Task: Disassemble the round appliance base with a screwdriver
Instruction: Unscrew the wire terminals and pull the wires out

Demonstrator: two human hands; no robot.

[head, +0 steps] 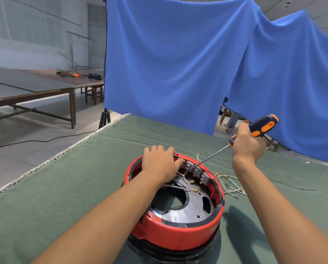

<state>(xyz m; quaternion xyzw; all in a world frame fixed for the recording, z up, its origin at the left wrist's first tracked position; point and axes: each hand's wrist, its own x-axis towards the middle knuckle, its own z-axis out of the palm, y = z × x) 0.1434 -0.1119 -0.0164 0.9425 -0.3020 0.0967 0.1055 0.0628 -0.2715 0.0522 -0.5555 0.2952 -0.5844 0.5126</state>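
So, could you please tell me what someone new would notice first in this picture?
Probably the red round appliance base, lying opened at the centre of the green cloth. Next, the right hand gripping an orange-and-black screwdriver, its shaft slanting down into the base while the left hand rests on the far rim. Behind hangs a large blue sheet.

bright, even light, soft shadows on the green cloth (83, 187), wide-angle edge bending.

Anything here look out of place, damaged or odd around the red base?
Loose wires with brass terminals lie splayed on the green cloth right of the round appliance base, and more hang unplugged inside it. That fits a teardown under way; no cracks or spills are visible.
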